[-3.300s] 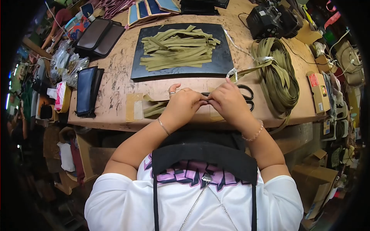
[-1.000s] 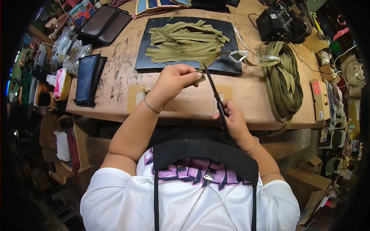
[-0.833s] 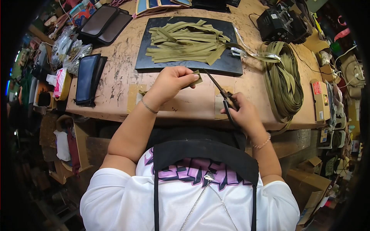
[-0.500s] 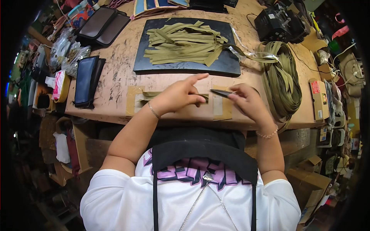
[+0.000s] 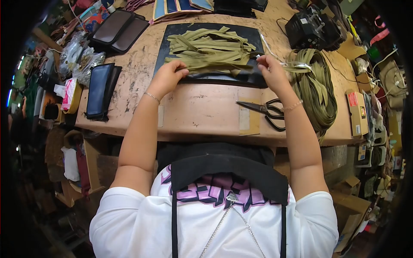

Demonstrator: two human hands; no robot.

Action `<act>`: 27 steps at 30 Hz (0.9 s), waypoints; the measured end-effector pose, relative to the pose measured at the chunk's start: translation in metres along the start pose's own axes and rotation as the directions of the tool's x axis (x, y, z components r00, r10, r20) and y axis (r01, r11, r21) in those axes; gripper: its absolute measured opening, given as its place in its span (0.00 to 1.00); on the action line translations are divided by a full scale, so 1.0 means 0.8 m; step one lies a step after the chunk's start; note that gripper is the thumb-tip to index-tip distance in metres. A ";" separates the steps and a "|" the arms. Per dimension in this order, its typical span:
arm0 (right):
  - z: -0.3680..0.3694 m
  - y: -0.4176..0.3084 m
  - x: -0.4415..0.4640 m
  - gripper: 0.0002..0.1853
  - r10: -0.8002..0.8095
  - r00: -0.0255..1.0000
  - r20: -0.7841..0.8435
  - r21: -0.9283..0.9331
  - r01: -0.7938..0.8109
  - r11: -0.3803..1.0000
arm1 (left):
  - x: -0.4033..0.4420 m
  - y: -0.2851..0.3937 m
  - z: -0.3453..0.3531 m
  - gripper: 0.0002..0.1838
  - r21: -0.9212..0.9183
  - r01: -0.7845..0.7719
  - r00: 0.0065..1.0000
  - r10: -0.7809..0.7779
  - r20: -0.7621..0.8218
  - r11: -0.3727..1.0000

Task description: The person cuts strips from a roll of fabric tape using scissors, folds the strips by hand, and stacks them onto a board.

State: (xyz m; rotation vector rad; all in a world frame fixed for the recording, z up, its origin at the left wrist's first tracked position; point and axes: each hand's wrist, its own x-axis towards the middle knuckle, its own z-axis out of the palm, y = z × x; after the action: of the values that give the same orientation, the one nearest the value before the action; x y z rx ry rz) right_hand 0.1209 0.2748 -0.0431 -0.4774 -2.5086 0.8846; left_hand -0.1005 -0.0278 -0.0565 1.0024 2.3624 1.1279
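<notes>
My left hand [image 5: 170, 76] is closed on the left end of an olive strip of zipper tape [image 5: 215, 67], blurred by motion, held over the front of a pile. That pile of cut olive zipper strips [image 5: 215, 43] lies on a black board [image 5: 161, 53]. At the board's right side my right hand [image 5: 272, 72] has its fingers pinched on the olive tape that runs toward the large coil of zipper tape [image 5: 318, 86]; the exact grip is partly hidden. Scissors with black handles [image 5: 254, 105] lie on the table below my right hand, blades pointing left.
Cardboard pieces [image 5: 249, 118] are stuck near the table's front edge [image 5: 198, 124]. Dark wallets [image 5: 100, 90] and a brown case [image 5: 118, 31] sit at the left. A black machine [image 5: 305, 32] stands at the back right, with a small box [image 5: 356, 112] at the right edge.
Both hands have moved forward from the table's front edge to the board. The scissors have left my right hand and lie on the table. The strips have gone from the front edge.
</notes>
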 end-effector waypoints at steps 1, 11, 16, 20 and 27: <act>-0.003 0.008 0.009 0.15 -0.125 0.989 -0.078 -0.228 0.104 0.968 | 0.005 -0.005 0.000 0.13 0.083 -0.048 0.996 0.055 -0.075 0.995; -0.043 0.083 0.038 0.16 0.192 0.981 0.003 -0.271 -0.184 0.945 | 0.007 0.016 -0.011 0.10 0.068 0.098 0.978 -0.084 -0.189 0.993; -0.093 0.013 0.020 0.22 0.407 0.901 0.150 0.503 -0.424 0.753 | 0.003 0.011 -0.019 0.07 -0.118 -0.153 0.927 0.102 -0.360 0.981; -0.097 -0.084 -0.032 0.20 0.135 0.952 0.275 0.724 -0.297 0.623 | -0.014 0.038 -0.025 0.08 -0.517 -0.182 0.948 0.009 -0.318 0.836; -0.052 -0.150 -0.098 0.19 -0.247 0.954 0.171 0.494 0.134 0.859 | -0.061 0.109 -0.025 0.13 -0.784 -0.161 0.986 0.137 -0.097 0.599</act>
State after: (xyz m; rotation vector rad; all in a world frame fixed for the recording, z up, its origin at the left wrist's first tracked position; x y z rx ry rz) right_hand 0.1874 0.1719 0.0423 0.0437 -2.3497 1.4897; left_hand -0.0385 -0.0353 0.0239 0.8251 1.4647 1.9997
